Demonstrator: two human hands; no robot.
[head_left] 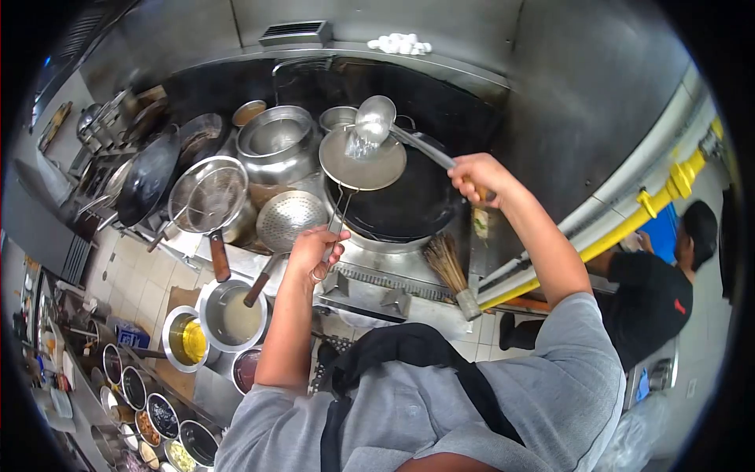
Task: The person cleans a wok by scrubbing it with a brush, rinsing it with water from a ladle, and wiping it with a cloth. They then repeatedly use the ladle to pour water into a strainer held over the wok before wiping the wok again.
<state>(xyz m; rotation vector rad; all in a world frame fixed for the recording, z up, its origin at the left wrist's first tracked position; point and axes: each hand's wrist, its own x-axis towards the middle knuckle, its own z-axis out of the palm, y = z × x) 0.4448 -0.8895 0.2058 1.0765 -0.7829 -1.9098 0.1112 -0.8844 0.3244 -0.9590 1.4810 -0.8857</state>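
Note:
My right hand (480,178) is closed round the handle of a metal ladle (377,112). The ladle's bowl is tilted, and clear liquid (362,146) spills from it onto a round fine-mesh strainer (376,174). My left hand (316,253) grips the strainer's wire handle and holds it level over the left side of a large black wok (413,200). Close beside my left hand lies a perforated skimmer (291,220) with a wooden handle. Behind the strainer stands a small metal pot (338,116), partly hidden.
Left are a large metal pot (271,169), a wire-mesh strainer (206,193) and a dark wok (149,177). A bamboo brush (448,267) leans at the stove's front right. Below left stand pots of yellow oil (189,341) and cloudy liquid (242,315). A person (653,291) crouches right, by a yellow pipe (609,242).

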